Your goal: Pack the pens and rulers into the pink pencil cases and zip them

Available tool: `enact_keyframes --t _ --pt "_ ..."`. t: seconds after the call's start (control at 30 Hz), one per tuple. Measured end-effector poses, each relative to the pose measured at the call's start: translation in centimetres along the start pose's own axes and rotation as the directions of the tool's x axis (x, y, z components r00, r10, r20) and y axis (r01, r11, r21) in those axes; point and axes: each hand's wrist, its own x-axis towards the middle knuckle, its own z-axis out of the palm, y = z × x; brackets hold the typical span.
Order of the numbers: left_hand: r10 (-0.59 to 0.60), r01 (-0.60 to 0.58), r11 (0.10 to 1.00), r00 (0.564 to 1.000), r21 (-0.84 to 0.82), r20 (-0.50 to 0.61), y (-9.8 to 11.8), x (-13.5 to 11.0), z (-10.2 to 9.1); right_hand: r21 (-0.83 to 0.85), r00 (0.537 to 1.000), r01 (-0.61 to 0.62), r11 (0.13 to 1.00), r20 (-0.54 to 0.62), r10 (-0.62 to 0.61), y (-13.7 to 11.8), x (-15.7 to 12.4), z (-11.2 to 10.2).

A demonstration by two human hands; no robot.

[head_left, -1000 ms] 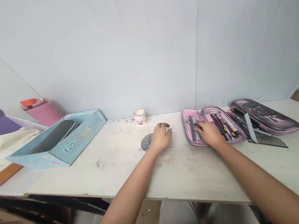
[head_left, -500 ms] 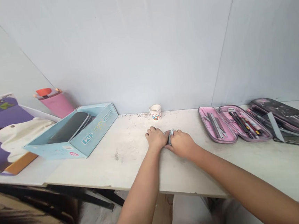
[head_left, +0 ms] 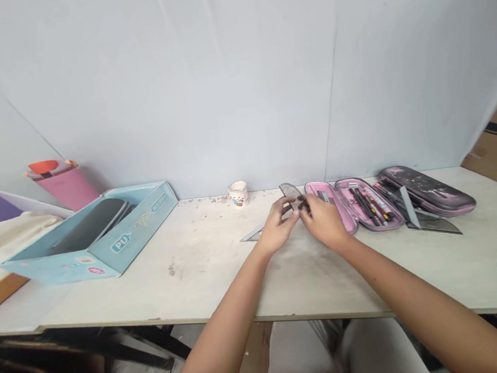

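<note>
Both my hands pinch a clear, round-edged protractor (head_left: pixel 290 192), which stands tilted above the table. My left hand (head_left: pixel 274 226) grips its left side between thumb and fingers. On its right side, the thumb and fingers of my right hand (head_left: pixel 324 219) close on it. A clear set square (head_left: pixel 252 233) lies flat on the table, partly hidden behind my left hand. Just beyond my right hand, an open pink-lined pencil case (head_left: pixel 348 219) holds pens and a ruler-like piece.
To the right are a dark closed pencil case (head_left: pixel 431 191) and a grey triangular piece (head_left: pixel 410 208) standing on a dark flat sheet. A paper cup (head_left: pixel 238 194) stands near the wall. At left are a blue box (head_left: pixel 119 253) with a grey case inside and a pink container (head_left: pixel 68 188).
My hands have moved apart and up from the tabletop, now with the protractor between them. The set square has come into sight at the left. The whole view has shifted to the right.
</note>
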Motion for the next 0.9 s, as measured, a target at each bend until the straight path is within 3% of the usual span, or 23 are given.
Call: enact_keyframes --t 0.1,0.2,0.33,0.47,0.57,0.67,0.8,0.9 --pt "0.078 -0.091 0.983 0.993 0.161 0.084 1.6 1.4 3.2 0.132 0.977 -0.073 0.988 -0.191 0.098 3.8 -0.2 -0.8" --pt "0.031 -0.070 0.916 0.994 0.395 0.103 2.0 2.7 6.1 0.195 0.956 -0.081 0.978 -0.262 0.131 7.0 -0.8 -0.4" --pt "-0.154 0.065 0.747 0.985 0.662 0.078 0.8 3.6 8.4 0.144 0.983 -0.125 0.982 -0.116 0.143 9.2 -1.9 1.2" --pt "-0.197 0.090 0.661 0.979 0.745 0.057 -0.7 3.6 8.8 0.018 0.986 -0.163 0.986 0.024 0.163 8.9 -2.4 1.7" --pt "-0.220 0.101 0.659 0.974 0.745 0.062 -0.9 3.4 8.1 -0.029 0.990 -0.141 0.990 0.010 0.141 8.3 -2.7 1.3" --pt "-0.224 0.120 0.643 0.974 0.757 0.036 -0.6 3.0 6.0 -0.059 0.993 -0.105 0.993 -0.069 0.101 8.4 -2.8 0.9" --pt "-0.307 0.211 0.545 0.951 0.812 -0.041 -0.2 2.0 0.7 -0.040 0.983 -0.030 0.999 -0.181 0.022 9.2 -3.1 0.8" --pt "-0.466 0.352 0.400 0.873 0.846 -0.143 -0.2 1.0 -3.2 0.006 0.970 0.068 0.998 -0.236 -0.064 9.0 -3.3 0.9"
